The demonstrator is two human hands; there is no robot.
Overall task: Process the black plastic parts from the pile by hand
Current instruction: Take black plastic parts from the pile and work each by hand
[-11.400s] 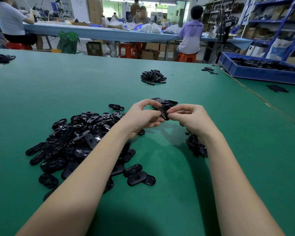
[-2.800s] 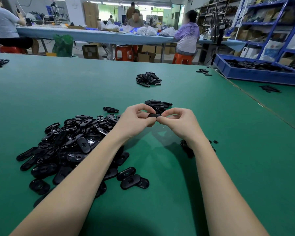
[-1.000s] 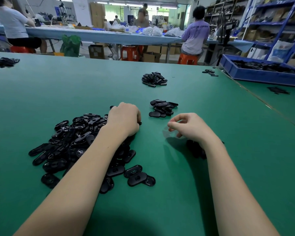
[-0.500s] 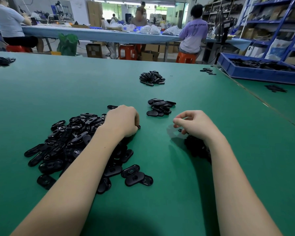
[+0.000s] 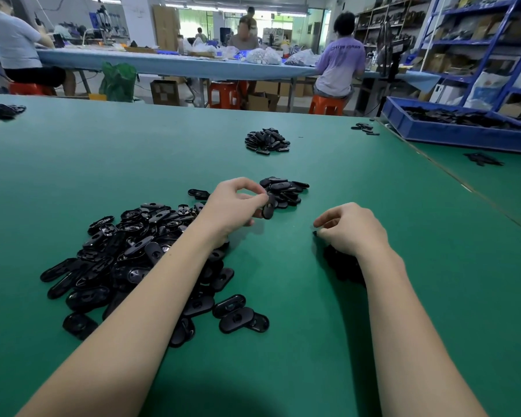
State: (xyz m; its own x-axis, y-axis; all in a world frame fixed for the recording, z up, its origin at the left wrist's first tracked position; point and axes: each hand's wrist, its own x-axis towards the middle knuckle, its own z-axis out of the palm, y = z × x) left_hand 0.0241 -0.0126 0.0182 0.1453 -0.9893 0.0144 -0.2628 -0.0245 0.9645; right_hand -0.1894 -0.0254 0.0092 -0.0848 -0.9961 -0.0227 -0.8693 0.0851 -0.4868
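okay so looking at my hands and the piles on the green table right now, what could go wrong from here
1. The left hand pinches one black part right above the small pile; dropped now, it might land there unprocessed.
2. The right hand is curled on a tiny black bit beside the dark scrap heap under the wrist; that bit could easily flick away across the table.
3. The left forearm lies over the big pile and may sweep parts off it.

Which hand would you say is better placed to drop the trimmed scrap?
Right. The right hand already pinches a small black scrap above the scrap heap; the left hand holds a black part.
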